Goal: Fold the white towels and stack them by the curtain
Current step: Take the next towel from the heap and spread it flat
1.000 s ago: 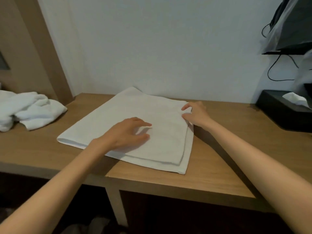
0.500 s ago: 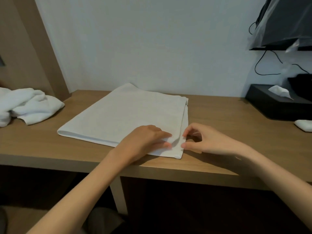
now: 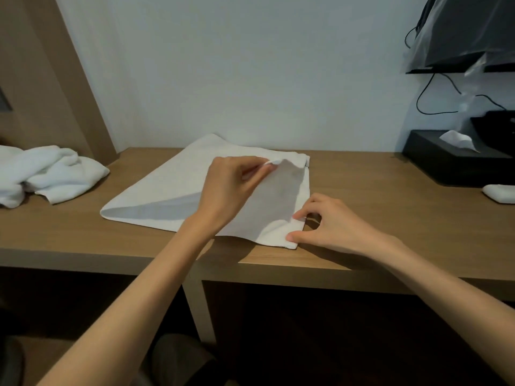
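A white towel (image 3: 172,188), folded flat, lies on the wooden desk (image 3: 376,218). My left hand (image 3: 231,188) pinches the top layer's near right corner and holds it lifted above the towel, so the layer slopes up from the left fold. My right hand (image 3: 326,224) pinches the lower layer's near right corner against the desk. A crumpled pile of white towels (image 3: 47,174) sits at the desk's left end.
A black tissue box (image 3: 451,160) stands at the right back, with a small white folded cloth (image 3: 500,193) in front of it. A dark screen wrapped in plastic (image 3: 468,32) and a black cable (image 3: 434,93) hang on the wall above. A wooden panel (image 3: 47,79) rises at left.
My left hand has taken the top layer's near corner and lifted it up and away from me. My right hand stays at the near right corner, holding the lower layer down.
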A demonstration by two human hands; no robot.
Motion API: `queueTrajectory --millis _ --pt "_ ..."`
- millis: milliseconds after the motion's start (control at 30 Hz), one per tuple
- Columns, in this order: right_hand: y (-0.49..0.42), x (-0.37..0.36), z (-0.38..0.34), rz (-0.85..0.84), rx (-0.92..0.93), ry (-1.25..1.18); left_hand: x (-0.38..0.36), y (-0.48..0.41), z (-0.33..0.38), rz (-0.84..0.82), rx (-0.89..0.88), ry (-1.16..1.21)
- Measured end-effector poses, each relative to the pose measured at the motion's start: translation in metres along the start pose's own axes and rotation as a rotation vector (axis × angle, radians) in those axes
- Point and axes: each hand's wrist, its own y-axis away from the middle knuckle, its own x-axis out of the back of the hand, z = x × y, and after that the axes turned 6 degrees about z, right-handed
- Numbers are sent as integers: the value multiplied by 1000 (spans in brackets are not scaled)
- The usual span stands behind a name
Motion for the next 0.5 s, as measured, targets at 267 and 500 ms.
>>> queueTrajectory --millis 267,500 --pt "5 -1 5 3 56 -18 -22 54 -1 -390 119 138" --pt "6 12 7 -39 65 -31 -18 65 -2 -508 131 143"
